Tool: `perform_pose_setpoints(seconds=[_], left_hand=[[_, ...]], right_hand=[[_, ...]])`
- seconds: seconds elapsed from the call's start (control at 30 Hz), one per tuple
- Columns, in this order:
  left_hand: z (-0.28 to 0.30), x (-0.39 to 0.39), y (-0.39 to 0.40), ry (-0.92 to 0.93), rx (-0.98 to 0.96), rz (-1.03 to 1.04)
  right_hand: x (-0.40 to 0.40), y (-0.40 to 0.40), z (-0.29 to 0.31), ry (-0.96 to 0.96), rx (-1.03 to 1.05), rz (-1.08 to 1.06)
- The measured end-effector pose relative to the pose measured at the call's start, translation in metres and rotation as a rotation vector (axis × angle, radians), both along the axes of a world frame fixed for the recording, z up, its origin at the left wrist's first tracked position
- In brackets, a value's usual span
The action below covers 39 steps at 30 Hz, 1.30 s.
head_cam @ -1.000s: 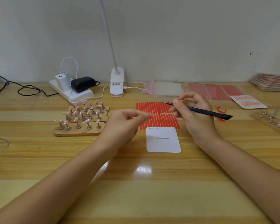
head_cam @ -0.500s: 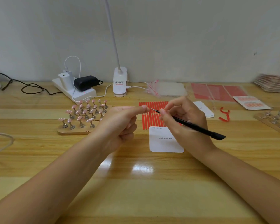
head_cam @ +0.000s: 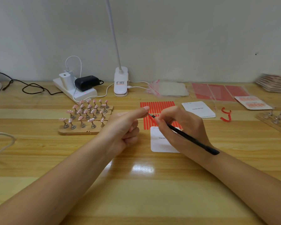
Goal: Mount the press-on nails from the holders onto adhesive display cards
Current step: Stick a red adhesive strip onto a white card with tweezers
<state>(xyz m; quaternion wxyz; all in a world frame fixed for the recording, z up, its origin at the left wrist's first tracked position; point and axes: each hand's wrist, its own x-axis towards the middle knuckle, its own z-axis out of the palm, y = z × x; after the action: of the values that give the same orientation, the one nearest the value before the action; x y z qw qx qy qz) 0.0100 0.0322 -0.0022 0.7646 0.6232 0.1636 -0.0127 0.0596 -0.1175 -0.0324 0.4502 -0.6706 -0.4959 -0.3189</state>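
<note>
The left hand (head_cam: 125, 127) is raised just above the surface (head_cam: 136, 192), its lower fingers curled into the palm and its forefinger stretched out against the thumb; whether a press-on nail sits pinched at that fingertip cannot be told. The right hand (head_cam: 183, 127) grips a thin black tool (head_cam: 190, 138) like a pen, its fine tip touching the left forefinger's end.

Under the right hand lies a white display card (head_cam: 161, 143), partly covered by it, and just behind the card a sheet of red adhesive strips (head_cam: 157, 106). To the left of the left hand, wooden holders (head_cam: 78, 131) carry rows of pink nails (head_cam: 81, 118) on small metal stands. A second stack of white cards (head_cam: 199, 109) lies right of the red sheet, with a curl of red backing (head_cam: 225, 115) beside it.

Along the surface's far edge, from left to right: a black cable (head_cam: 31, 88), a white power strip (head_cam: 75, 91) with a white charger and a black adapter (head_cam: 86, 82) plugged in, a clip lamp's white base (head_cam: 121, 82), clear bags (head_cam: 169, 89) and red sheets (head_cam: 217, 93). At the right edge sits another wooden holder with bare metal stands (head_cam: 276, 120); a finished card (head_cam: 253, 103) lies behind it. The surface is glossy pale wood against a plain whitish wall (head_cam: 169, 38).
</note>
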Motion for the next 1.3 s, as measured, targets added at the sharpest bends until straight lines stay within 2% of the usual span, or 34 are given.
perform_pose_setpoints(seconds=[0.23, 0.43, 0.53, 0.67, 0.77, 0.97, 1.3], left_hand=[[0.000, 0.000, 0.002, 0.012, -0.010, -0.008], [-0.003, 0.001, 0.005, -0.102, 0.060, 0.103], [-0.003, 0.001, 0.007, -0.178, 0.085, 0.121], [-0.004, -0.001, 0.008, -0.255, 0.048, 0.084], [-0.004, -0.001, 0.010, -0.280, 0.008, 0.036], [-0.006, -0.003, 0.010, -0.318, -0.026, -0.054], [-0.009, -0.002, 0.013, -0.334, -0.005, -0.107]], right_hand=[[0.004, -0.001, -0.002, -0.138, -0.073, 0.011], [0.005, -0.002, -0.001, -0.200, -0.122, -0.010], [0.009, -0.008, 0.002, -0.068, -0.082, -0.072], [0.021, -0.025, 0.007, 0.146, 0.015, -0.283], [0.031, -0.038, 0.005, 0.322, -0.023, -0.404], [0.044, -0.036, -0.004, 0.385, -0.307, -0.681], [0.043, -0.033, -0.003, 0.398, -0.371, -0.761]])
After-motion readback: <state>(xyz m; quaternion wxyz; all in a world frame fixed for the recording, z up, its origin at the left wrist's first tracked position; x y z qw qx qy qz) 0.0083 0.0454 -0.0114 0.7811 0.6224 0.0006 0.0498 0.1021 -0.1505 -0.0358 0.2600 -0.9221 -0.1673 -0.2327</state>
